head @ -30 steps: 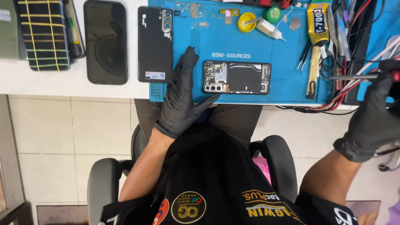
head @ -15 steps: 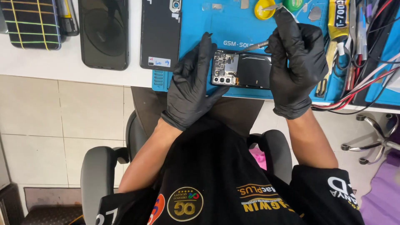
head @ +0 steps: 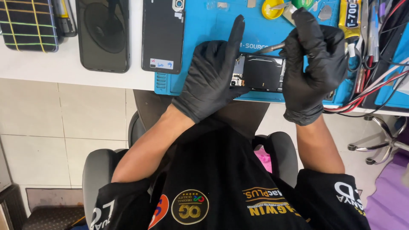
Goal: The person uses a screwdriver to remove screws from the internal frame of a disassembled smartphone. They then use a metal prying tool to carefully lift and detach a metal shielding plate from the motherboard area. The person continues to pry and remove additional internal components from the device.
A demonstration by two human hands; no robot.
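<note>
Fingers (head: 298,47) of the right hand (head: 313,68) grasp tweezers (head: 272,47), left hand (head: 215,72) half-hiding the opened phone (head: 262,73).

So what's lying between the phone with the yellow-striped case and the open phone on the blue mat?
In the head view, two things: a black phone face down on the white table, then a dark back cover at the blue mat's edge.

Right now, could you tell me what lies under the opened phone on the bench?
The opened phone lies on a blue work mat. The left hand covers its left end, the right hand its right end; the mat directly beneath is hidden.
</note>
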